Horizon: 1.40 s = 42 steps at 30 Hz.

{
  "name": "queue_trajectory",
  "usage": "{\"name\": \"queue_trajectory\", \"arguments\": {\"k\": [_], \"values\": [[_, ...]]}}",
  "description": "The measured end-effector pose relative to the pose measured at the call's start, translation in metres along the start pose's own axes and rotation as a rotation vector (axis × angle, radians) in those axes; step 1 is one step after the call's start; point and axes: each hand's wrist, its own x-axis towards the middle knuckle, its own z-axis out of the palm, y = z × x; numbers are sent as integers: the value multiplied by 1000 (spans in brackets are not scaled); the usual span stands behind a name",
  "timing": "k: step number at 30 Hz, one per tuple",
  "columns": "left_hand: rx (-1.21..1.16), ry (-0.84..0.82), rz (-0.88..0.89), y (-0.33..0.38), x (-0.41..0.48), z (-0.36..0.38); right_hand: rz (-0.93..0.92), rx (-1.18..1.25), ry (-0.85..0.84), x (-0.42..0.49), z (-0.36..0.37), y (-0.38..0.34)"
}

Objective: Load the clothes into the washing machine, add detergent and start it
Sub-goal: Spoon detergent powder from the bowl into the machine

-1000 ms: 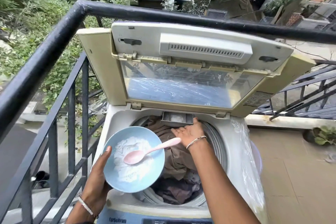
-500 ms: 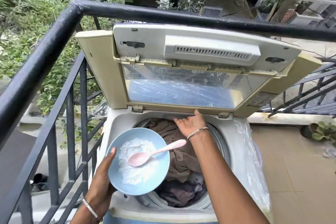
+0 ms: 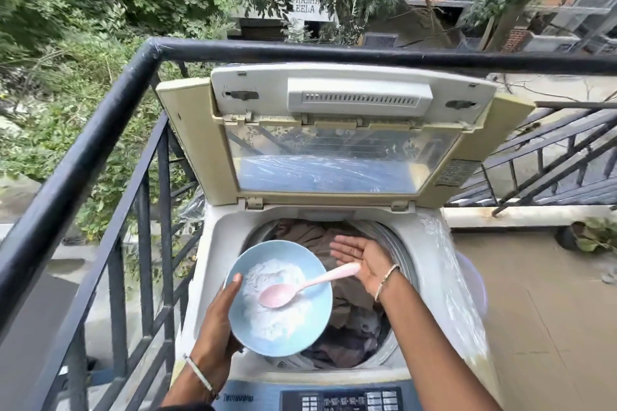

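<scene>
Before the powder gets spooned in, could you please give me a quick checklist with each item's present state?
1. Lid open: ok.
2. Clothes in the drum: ok.
3. Bowl with powder held by the left hand: ok.
4. Spoon gripped: not ok; the right hand is open beside its handle.
5. Detergent drawer open: cannot tell.
6. Control panel powered: cannot tell.

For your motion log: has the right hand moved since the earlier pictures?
Yes. The right hand has drawn back from the lid hinge toward the spoon.
</scene>
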Motion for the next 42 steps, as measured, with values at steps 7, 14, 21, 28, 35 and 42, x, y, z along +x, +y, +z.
{"name": "queue_trajectory", "arguments": {"k": [7,14,21,28,35,42], "values": [[37,-139,19,-29,-31,53,-28,-127,-73,-100,-79,44],[40,-215,48,-101,-95,138,-169,-160,-198,-192,-187,62],[65,-266,-9,-205,-165,212,-222,-57,-195,-267,-321,85],[250,-427,-72,-283,-196,290,-287,-5,19,-324,-424,112],[495,-516,-205,-359,-168,356,-253,113,273,-305,-511,136],[581,-396,-477,-438,-94,423,-93,277,454,-223,-595,169]]}}
